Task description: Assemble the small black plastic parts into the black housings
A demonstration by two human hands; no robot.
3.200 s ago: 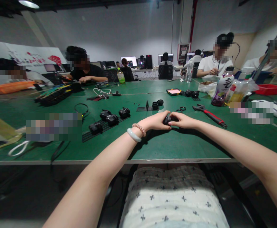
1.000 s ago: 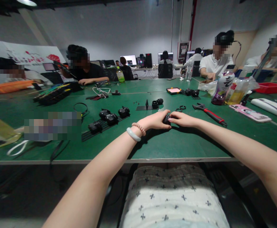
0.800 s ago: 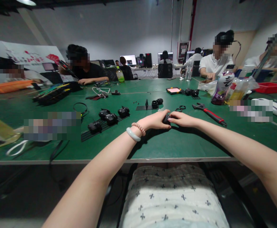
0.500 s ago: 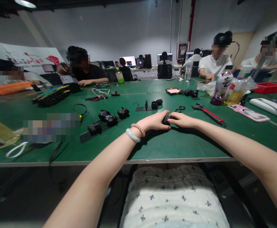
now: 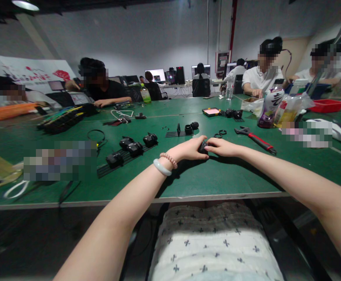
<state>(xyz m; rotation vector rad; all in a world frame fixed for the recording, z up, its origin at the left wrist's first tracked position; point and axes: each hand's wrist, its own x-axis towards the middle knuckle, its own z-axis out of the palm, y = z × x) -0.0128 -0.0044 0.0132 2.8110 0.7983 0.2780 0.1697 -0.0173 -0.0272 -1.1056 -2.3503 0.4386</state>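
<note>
"Checking the grip: where is the small black part (image 5: 202,148)?"

"Between the two hands, over the green table (image 5: 231,183). Contact with the tabletop cannot be confirmed."

"State the finger positions."

"The left hand (image 5: 190,149) is closed on the part, fingers on the far side, thumb on the near side. The right hand (image 5: 223,148) meets it from the right, thumb and fingertips narrowly spaced. Whether these pinch or merely touch cannot be told."

"Why two hands?"

"Probably stability: one side steadies the part while the other has access."

"And the surrounding items?"

"Two black rings (image 5: 220,134) lie just beyond the right hand, with the red-handled wrench (image 5: 256,140) to their right, presumably for easy reach. Black units (image 5: 135,148) sit along a slotted strip (image 5: 103,170) at left, apparently to keep them grouped."
</note>
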